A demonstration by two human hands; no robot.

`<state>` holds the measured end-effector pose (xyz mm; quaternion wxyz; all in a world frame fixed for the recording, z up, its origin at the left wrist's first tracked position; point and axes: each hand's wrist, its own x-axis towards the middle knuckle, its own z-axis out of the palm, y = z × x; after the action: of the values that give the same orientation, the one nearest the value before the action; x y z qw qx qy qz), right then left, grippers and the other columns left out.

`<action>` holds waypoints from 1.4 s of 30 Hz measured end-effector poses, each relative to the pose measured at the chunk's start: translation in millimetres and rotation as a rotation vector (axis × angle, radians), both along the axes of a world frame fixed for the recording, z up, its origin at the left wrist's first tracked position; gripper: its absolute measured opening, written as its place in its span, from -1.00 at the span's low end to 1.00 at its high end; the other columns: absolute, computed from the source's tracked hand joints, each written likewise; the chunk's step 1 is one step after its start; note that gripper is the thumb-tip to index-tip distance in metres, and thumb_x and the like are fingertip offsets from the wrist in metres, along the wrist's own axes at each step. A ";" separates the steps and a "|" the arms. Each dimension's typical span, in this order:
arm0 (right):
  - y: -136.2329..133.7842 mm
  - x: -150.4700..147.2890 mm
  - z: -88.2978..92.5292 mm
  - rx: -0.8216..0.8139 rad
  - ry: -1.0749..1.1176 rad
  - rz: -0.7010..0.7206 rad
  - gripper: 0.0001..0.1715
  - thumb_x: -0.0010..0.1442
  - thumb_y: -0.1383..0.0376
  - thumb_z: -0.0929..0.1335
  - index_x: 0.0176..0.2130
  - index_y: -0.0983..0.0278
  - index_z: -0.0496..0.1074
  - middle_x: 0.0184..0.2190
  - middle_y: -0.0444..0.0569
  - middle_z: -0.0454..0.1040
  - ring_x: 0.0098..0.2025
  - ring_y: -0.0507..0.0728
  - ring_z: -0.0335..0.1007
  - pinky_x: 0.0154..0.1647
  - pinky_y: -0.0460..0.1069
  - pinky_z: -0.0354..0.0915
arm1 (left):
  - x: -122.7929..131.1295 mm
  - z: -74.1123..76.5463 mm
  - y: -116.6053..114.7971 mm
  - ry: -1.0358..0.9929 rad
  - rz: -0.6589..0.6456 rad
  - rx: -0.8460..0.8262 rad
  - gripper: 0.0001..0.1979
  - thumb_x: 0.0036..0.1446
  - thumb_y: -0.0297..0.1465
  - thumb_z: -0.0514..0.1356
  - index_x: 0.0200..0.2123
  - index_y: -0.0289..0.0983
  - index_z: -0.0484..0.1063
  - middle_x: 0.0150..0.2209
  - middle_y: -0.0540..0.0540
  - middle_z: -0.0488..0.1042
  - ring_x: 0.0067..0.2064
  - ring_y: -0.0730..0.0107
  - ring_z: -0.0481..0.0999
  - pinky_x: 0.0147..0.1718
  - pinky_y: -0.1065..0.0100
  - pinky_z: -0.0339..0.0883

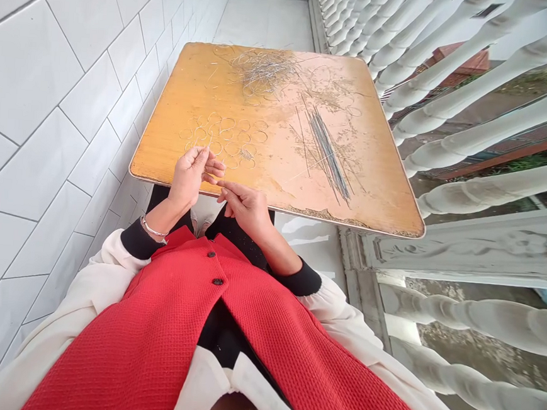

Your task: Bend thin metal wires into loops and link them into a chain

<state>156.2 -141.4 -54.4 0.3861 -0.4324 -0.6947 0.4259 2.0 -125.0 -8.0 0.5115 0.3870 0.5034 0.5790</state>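
Note:
Over the near edge of the wooden table (pixel 279 133), both of my hands meet with fingertips close together. My left hand (pixel 191 172) pinches thumb against forefinger, and a thin wire seems to rise from that pinch; its other fingers are loosely curled. Beside it on the right, my right hand (pixel 247 210) is closed, its forefinger pointing at the left fingers. Whatever it pinches is too fine to make out. Just beyond my hands lie several thin wire rings (pixel 227 124) laid out in rows. A small heap of short wire bits (pixel 246 154) sits among them.
A tangled pile of wire (pixel 265 72) lies at the table's far side. On the right rests a bundle of straight wires (pixel 328 149), with a few loose ones around it. A tiled wall (pixel 73 107) runs along the left, a white balustrade (pixel 449 143) along the right.

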 end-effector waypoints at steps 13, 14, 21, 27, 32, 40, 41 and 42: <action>8.1 17.3 5.0 0.250 -0.355 0.191 -0.52 0.37 0.28 0.19 0.04 0.31 0.61 -0.51 -0.11 0.44 -0.52 0.01 0.29 -0.38 -0.08 0.21 | -10.3 7.2 -8.6 0.057 -0.053 -0.027 -0.69 0.42 -0.30 0.15 -0.42 -0.25 0.30 -0.64 0.15 0.36 -0.68 0.69 0.29 -0.68 0.56 0.08; 10.8 22.8 9.6 0.334 -0.463 0.197 -0.52 0.35 0.34 0.19 0.03 0.29 0.62 -0.47 -0.06 0.50 -0.47 0.04 0.33 -0.36 -0.07 0.19 | -13.3 7.1 -9.8 0.085 -0.090 -0.058 -0.69 0.43 -0.36 0.13 -0.43 -0.26 0.30 -0.66 0.15 0.35 -0.70 0.69 0.27 -0.70 0.56 0.04; 20.7 39.4 31.3 0.572 -0.793 0.236 -0.53 0.31 0.42 0.21 -0.01 0.27 0.63 -0.39 0.04 0.58 -0.41 0.12 0.41 -0.41 -0.02 0.07 | -28.4 -0.5 -15.5 0.063 -0.221 -0.085 -0.72 0.40 -0.35 0.18 -0.41 -0.29 0.39 -0.61 0.07 0.47 -0.66 0.67 0.35 -0.66 0.56 0.10; 14.4 32.9 24.8 0.471 -0.598 0.196 -0.57 0.40 0.31 0.20 -0.03 0.28 0.61 -0.32 0.08 0.64 -0.35 0.15 0.50 -0.32 -0.02 0.21 | -32.0 -10.4 -17.3 -0.101 -0.268 -0.027 -0.82 0.35 -0.34 0.24 -0.31 -0.29 0.51 -0.39 0.00 0.60 -0.47 0.65 0.52 -0.48 0.57 0.31; 16.9 37.8 25.8 0.484 -0.569 0.167 -0.61 0.40 0.26 0.23 -0.11 0.28 0.63 -0.27 0.09 0.67 -0.29 0.17 0.55 -0.26 0.00 0.28 | -32.1 -16.1 -17.0 -0.087 -0.227 -0.004 -0.81 0.36 -0.38 0.23 -0.33 -0.31 0.54 -0.47 0.01 0.57 -0.50 0.63 0.52 -0.52 0.57 0.29; 33.8 43.5 42.8 0.367 -0.384 -0.037 -0.78 0.26 0.22 0.39 -0.35 0.21 0.63 -0.33 0.03 0.63 -0.35 0.14 0.45 -0.29 0.05 0.28 | -28.5 -20.8 -21.2 -0.058 -0.312 -0.070 -0.81 0.32 -0.42 0.25 -0.37 -0.33 0.55 -0.53 0.00 0.55 -0.56 0.63 0.49 -0.56 0.57 0.27; 37.2 42.5 42.5 0.298 -0.299 -0.053 -0.80 0.22 0.19 0.43 -0.37 0.21 0.62 -0.37 0.01 0.61 -0.38 0.12 0.41 -0.32 0.04 0.27 | -27.9 -21.0 -21.7 -0.067 -0.308 -0.072 -0.81 0.32 -0.41 0.26 -0.37 -0.33 0.55 -0.53 0.01 0.55 -0.56 0.63 0.48 -0.55 0.57 0.27; 40.3 41.3 41.1 0.210 -0.194 -0.062 -0.80 0.17 0.15 0.46 -0.39 0.22 0.61 -0.41 0.00 0.59 -0.40 0.10 0.38 -0.37 0.03 0.26 | -27.4 -21.0 -21.9 -0.080 -0.286 -0.072 -0.80 0.33 -0.39 0.26 -0.37 -0.32 0.55 -0.53 0.01 0.55 -0.56 0.64 0.48 -0.55 0.57 0.28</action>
<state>197.5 -101.2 -13.3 0.3734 -0.4502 -0.7556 0.2950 -25.4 -146.9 -29.0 0.6220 0.4129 0.4428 0.4966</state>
